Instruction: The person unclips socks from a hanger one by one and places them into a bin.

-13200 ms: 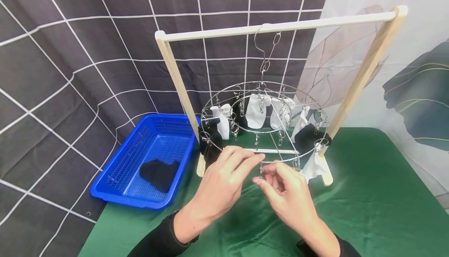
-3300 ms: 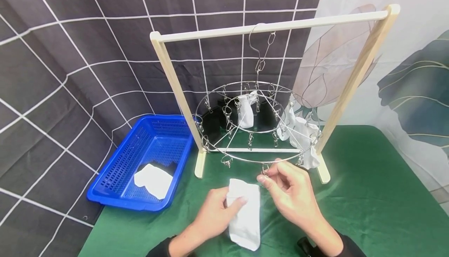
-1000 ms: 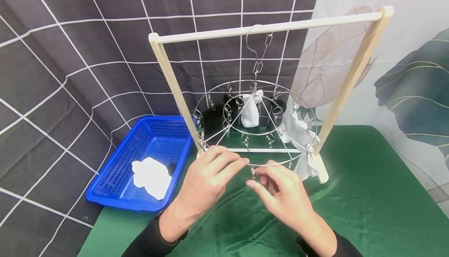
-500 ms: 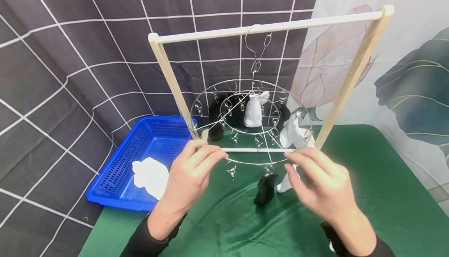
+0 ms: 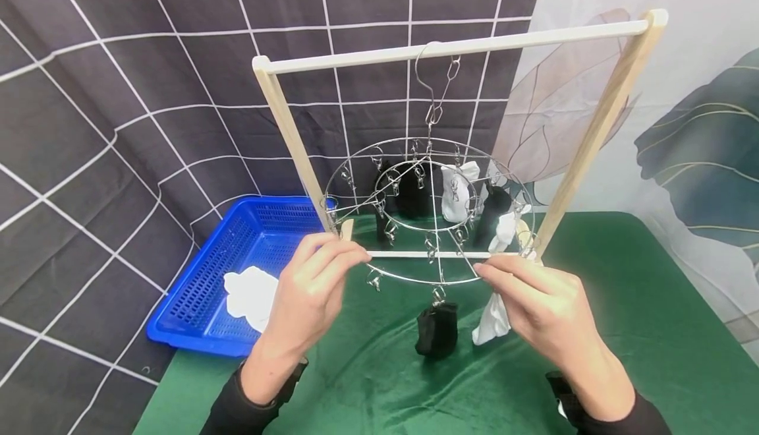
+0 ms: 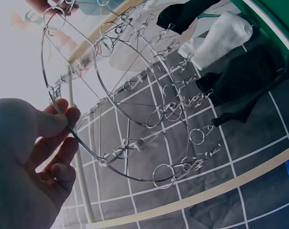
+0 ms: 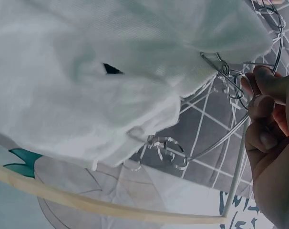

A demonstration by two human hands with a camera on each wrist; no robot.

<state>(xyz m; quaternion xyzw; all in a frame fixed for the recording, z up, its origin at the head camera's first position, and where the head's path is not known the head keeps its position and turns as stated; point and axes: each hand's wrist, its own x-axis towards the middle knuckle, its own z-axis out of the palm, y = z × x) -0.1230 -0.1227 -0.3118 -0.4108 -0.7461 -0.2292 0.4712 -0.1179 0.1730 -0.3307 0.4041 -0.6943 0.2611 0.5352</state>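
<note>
A round wire sock hanger (image 5: 409, 279) with clips hangs from the rack's top bar. My left hand (image 5: 314, 290) pinches its outer ring at the front left, thumb and fingers on the wire in the left wrist view. My right hand (image 5: 548, 316) pinches the ring at the front right. Between the hands a black sock (image 5: 437, 331) dangles from a clip (image 5: 439, 295). A white sock (image 5: 492, 319) hangs beside my right hand, partly hidden by it. Farther back hang another white sock (image 5: 459, 192) and several black socks (image 5: 494, 214). An unloaded clip (image 5: 374, 281) is near my left fingertips.
The wooden rack (image 5: 599, 135) stands on a green tablecloth (image 5: 640, 329). At the left is a blue basket (image 5: 196, 339) with white socks (image 5: 252, 296) in it, partly behind my left hand. A dark grid-patterned curtain (image 5: 196, 0) rises behind.
The ring has turned, its front going left and its back right, bringing the black sock to the front. My right hand has left the front clip for the ring's right side; my left hand has shifted left.
</note>
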